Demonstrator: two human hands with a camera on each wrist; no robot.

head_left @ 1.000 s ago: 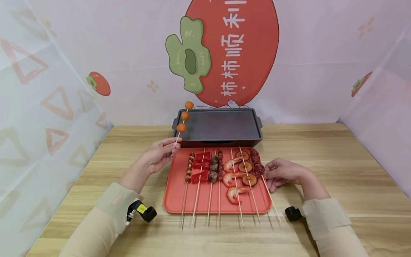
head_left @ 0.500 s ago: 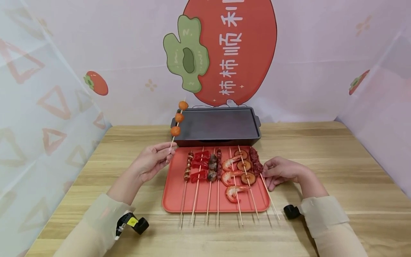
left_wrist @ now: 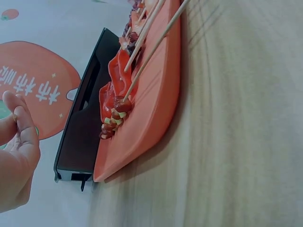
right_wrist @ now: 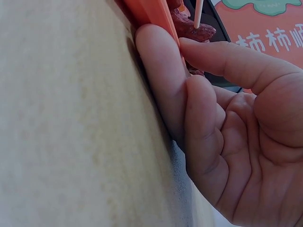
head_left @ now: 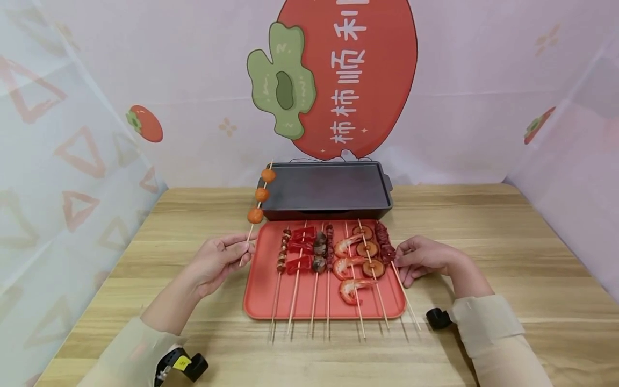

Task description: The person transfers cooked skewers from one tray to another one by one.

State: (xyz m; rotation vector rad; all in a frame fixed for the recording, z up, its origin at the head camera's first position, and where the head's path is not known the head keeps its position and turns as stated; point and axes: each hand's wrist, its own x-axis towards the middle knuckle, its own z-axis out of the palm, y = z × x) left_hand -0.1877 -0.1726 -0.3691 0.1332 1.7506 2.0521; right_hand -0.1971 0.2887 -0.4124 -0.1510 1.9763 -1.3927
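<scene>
My left hand (head_left: 217,263) pinches the bare stick of a skewer with three orange balls (head_left: 261,194), raised beside the tray's left edge. The balls overlap the left end of the dark grill plate (head_left: 329,185). In the left wrist view, thumb and index finger of the left hand (left_wrist: 16,146) meet at the frame's left edge. My right hand (head_left: 425,259) holds the right rim of the red tray (head_left: 263,309), next to a dark red meat skewer (head_left: 385,244). The right wrist view shows the right thumb (right_wrist: 222,59) at the rim and the other fingers curled outside it.
Several skewers lie side by side on the tray, among them red pepper pieces (head_left: 300,266), prawns (head_left: 355,291) and mushroom slices (head_left: 373,268). Their sticks reach past the tray's front edge over the wooden table (head_left: 309,360). A printed cloth backdrop (head_left: 203,64) stands behind.
My left hand has moved left and toward me with the orange ball skewer, bringing it lower and left of the grill plate's middle. The right hand stays at the tray's rim.
</scene>
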